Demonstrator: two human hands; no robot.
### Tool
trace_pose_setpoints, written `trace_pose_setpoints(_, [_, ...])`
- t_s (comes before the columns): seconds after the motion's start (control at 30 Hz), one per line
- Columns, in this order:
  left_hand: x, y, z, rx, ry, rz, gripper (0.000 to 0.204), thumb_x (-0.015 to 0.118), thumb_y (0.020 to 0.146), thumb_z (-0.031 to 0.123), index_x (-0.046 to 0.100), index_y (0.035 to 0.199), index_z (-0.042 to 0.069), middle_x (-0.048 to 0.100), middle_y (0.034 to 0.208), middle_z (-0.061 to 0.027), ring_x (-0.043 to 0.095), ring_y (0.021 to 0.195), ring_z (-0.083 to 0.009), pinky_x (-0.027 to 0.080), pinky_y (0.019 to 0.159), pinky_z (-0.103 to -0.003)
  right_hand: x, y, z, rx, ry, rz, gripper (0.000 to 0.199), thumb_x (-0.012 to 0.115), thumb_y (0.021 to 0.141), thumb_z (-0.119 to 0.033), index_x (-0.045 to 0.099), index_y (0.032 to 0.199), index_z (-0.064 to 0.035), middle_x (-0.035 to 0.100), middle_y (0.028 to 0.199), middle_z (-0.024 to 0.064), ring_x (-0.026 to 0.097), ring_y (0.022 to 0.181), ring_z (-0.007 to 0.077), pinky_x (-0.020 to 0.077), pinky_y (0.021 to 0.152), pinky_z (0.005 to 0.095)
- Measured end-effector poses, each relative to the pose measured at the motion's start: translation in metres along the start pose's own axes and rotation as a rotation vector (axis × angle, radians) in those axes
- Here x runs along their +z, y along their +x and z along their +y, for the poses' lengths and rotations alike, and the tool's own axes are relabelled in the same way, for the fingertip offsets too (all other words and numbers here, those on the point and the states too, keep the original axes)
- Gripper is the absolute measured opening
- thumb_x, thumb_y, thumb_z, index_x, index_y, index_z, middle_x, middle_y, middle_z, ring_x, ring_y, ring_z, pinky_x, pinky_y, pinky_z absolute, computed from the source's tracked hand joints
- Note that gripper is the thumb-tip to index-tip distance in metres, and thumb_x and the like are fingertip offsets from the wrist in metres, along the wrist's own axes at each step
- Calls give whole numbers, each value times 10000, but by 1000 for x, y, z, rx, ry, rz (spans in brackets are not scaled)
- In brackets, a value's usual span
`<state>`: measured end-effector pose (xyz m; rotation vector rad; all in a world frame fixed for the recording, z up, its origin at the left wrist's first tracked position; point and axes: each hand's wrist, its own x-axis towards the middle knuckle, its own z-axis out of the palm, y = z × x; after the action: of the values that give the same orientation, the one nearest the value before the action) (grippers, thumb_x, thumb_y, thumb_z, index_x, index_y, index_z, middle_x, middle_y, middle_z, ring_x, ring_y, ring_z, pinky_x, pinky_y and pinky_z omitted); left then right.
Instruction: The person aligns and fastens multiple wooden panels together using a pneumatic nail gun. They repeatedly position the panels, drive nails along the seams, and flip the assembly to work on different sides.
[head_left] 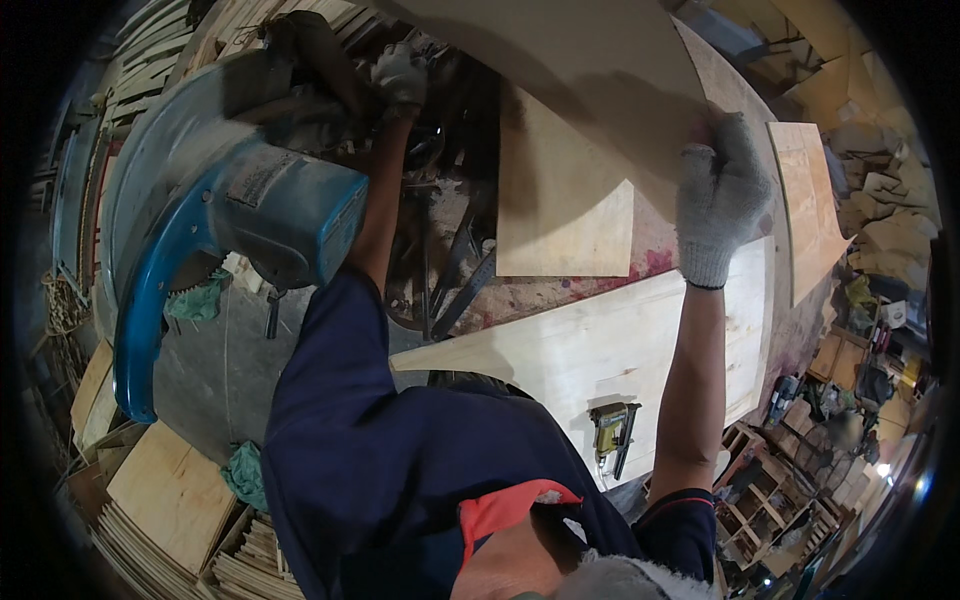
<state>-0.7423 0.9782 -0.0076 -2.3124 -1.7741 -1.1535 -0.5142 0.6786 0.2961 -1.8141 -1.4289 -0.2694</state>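
Note:
My right hand [725,205], in a grey knit glove, is closed at the near right edge of a large brown board [590,70], its thumb bent in. The board is tilted over the worktable and shades what lies below. My left hand [399,76], also gloved, reaches far forward over dark clutter. Its fingers look curled, and what they hold is too dark to make out. Beneath the brown board lies a pale plywood panel [565,200]. Closer to me, a long tapering plywood sheet [560,355] carries a yellow-green nail gun [612,435].
A blue circular saw [280,210] with a large guard stands left, beside my left arm. A narrow plywood piece [805,205] lies beyond my right hand. Stacked boards [170,485] are at lower left, wooden crates [765,500] at lower right. Green cloth [245,475] hangs near my left side.

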Motion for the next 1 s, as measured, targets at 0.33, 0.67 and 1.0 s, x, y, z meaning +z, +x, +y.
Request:
trace_pose_setpoints(0.33, [-146,-178,48,224,-27,-119,264,595,964,137,690,1199,66,713,1056,-121,683,902,-278,543,783,-377,39,-53,-40,85,247,-75,227,689,789,-74,693,1016,-77,656,790,148,662,683,319,533,634,403])
trace_pose_setpoints(0.67, [-235,-368,62,-1348,-1568,-978,482,583,1012,182,427,1458,85,615,1281,-60,588,1149,-235,522,932,-445,9,-203,-93,244,376,-305,308,768,784,-223,622,1024,-97,661,979,138,665,948,352,539,779,467])
trace_pose_setpoints(1.0, [-300,-412,153,-1603,-1351,-1299,267,642,1010,210,624,1245,84,634,1169,-43,596,1131,-229,460,1015,-447,-180,-500,36,996,-603,-389,689,778,752,-122,493,1376,-61,631,1122,204,634,1061,358,542,906,445])
